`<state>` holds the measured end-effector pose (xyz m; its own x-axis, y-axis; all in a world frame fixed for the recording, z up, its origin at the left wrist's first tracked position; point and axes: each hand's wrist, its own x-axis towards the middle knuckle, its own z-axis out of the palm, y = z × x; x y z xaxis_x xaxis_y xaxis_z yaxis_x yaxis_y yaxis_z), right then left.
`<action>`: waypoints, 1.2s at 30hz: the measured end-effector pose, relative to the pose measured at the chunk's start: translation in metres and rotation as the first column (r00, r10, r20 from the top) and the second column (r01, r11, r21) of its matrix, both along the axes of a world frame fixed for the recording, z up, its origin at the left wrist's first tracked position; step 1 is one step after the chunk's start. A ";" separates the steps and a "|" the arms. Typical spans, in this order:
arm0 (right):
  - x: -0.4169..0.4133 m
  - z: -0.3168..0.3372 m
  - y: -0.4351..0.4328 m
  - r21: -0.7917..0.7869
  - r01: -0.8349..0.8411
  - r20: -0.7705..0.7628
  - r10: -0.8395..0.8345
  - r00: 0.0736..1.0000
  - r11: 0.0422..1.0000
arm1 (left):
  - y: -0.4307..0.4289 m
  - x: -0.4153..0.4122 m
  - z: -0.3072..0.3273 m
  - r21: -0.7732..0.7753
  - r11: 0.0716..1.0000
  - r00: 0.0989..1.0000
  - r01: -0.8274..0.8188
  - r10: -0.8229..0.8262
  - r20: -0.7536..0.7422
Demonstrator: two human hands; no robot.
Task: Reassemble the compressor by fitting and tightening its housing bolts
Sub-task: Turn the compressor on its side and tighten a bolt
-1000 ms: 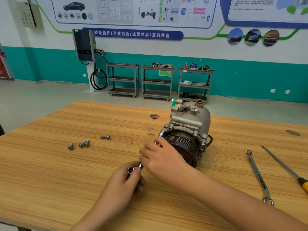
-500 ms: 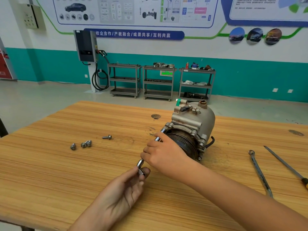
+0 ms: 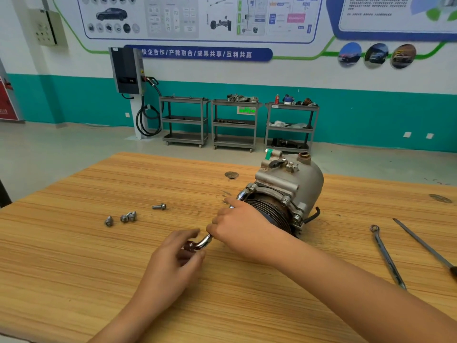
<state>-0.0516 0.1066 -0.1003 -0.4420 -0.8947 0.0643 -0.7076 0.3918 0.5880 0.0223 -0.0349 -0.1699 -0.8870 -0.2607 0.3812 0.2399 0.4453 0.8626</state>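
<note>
Slanting from the compressor [image 3: 296,184] flange toward the person, the wrench [image 3: 204,241] lies gripped mid-shaft by the right hand [image 3: 242,226], bent end pinched in the left hand [image 3: 173,263].

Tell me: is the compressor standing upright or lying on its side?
On its side. The compressor lies on the table, with its grooved pulley facing the person.

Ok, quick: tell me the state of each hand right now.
Left hand: closed, fingers curled round the bent end of the L-shaped wrench.
Right hand: closed, gripping the same wrench's shaft beside the compressor.
</note>
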 end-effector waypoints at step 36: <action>-0.051 0.034 0.070 -0.745 0.424 0.485 -0.016 0.874 0.515 | 0.043 -0.009 0.040 0.926 0.377 0.506 -0.037 -0.792 0.342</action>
<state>-0.1029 0.1762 -0.0666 -0.7805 -0.3985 0.4816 -0.5925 0.7173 -0.3667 0.0137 0.0082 -0.1303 -0.7678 0.4207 -0.4832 -0.6383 -0.4369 0.6338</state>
